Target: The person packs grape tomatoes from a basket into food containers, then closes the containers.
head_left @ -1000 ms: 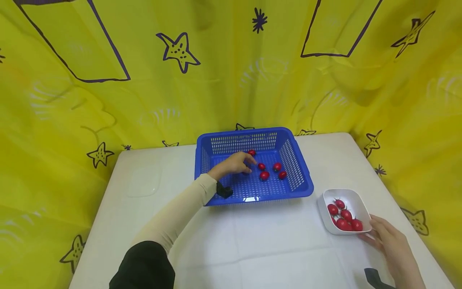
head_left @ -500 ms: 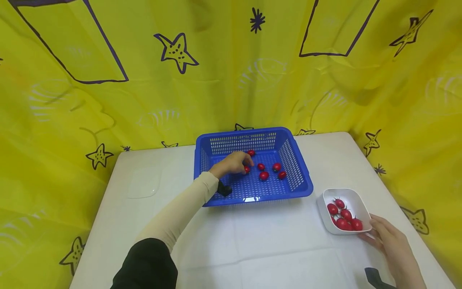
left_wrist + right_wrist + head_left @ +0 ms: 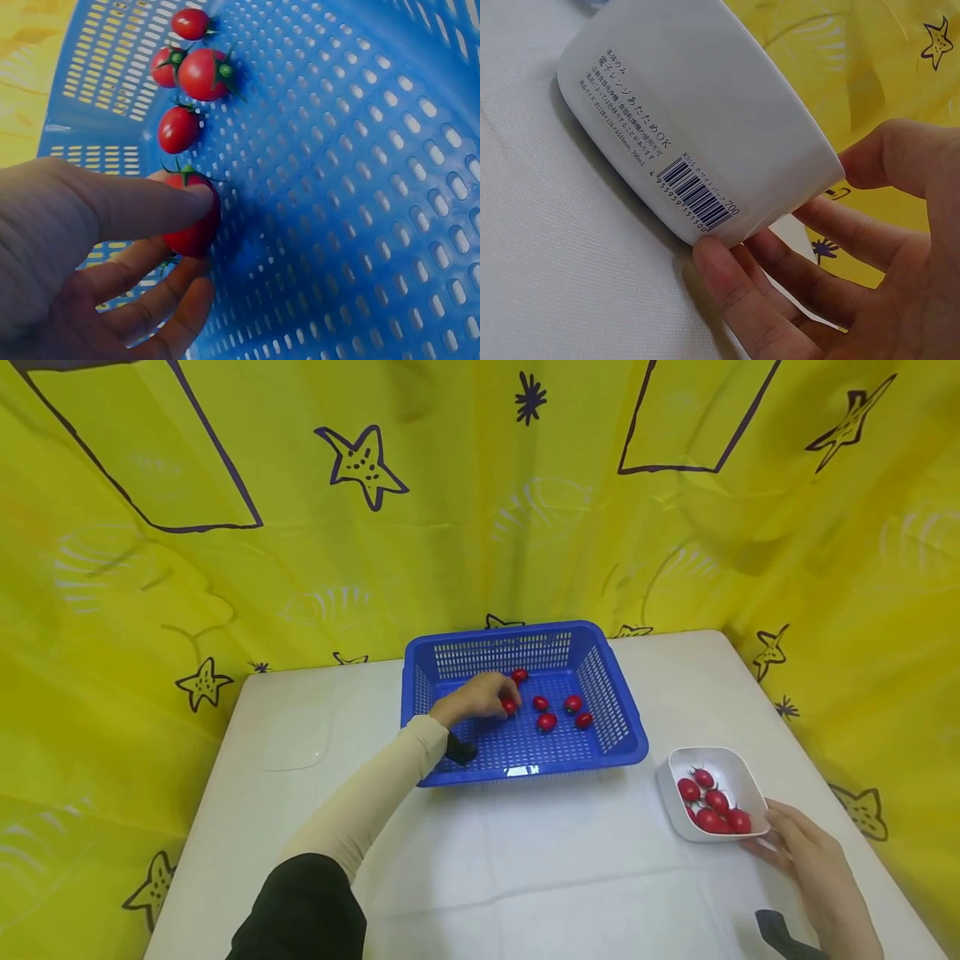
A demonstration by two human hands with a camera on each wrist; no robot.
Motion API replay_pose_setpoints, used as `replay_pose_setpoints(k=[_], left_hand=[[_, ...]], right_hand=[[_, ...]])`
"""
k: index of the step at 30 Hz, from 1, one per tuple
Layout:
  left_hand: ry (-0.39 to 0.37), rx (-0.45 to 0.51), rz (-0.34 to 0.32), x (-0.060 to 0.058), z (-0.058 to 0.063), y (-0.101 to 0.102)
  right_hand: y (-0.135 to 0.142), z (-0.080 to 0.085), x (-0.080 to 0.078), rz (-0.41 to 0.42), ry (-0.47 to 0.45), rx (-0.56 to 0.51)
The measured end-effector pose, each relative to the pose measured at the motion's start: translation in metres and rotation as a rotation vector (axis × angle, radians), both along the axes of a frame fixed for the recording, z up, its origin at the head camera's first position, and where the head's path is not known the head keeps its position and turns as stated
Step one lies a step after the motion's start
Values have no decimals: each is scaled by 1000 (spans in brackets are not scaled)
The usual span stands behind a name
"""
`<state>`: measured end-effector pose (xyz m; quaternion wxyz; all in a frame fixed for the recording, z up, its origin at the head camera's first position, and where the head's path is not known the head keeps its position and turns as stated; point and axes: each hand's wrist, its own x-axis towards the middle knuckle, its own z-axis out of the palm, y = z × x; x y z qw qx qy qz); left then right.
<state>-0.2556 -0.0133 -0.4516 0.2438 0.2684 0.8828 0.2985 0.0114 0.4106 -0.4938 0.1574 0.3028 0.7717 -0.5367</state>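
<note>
Inside the blue mesh basket [image 3: 536, 771], my left hand [image 3: 472, 697] pinches a red cherry tomato [image 3: 196, 225] between thumb and fingers. The tomato's green stem shows above my thumb in the left wrist view. Several other cherry tomatoes [image 3: 547, 722] lie on the basket floor, to the right of and beyond the hand. At the right, my right hand [image 3: 817, 864] holds the near right corner of a white square container [image 3: 697, 97], fingers at its rim and lower edge. Several cherry tomatoes [image 3: 708, 818] with green stems sit in this container, gathered toward its near side.
A white cloth [image 3: 570, 877] covers the table under the basket and container. On the left lies a flat clear lid [image 3: 296, 743]. A yellow patterned curtain [image 3: 450, 552] hangs behind and along both sides of the table.
My left fingers have gone from hovering over the tomato to closing round it. The right hand and the container stay in place.
</note>
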Motion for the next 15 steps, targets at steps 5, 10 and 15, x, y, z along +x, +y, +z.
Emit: replay_pose_setpoints(k=[5, 10, 15], left_hand=[[21, 36, 4, -2, 3, -4], [47, 76, 11, 1, 13, -7], [147, 78, -20, 3, 24, -7]], right_hand=[[1, 1, 0, 21, -4, 7], [0, -1, 1, 28, 38, -2], [-1, 0, 2, 23, 45, 1]])
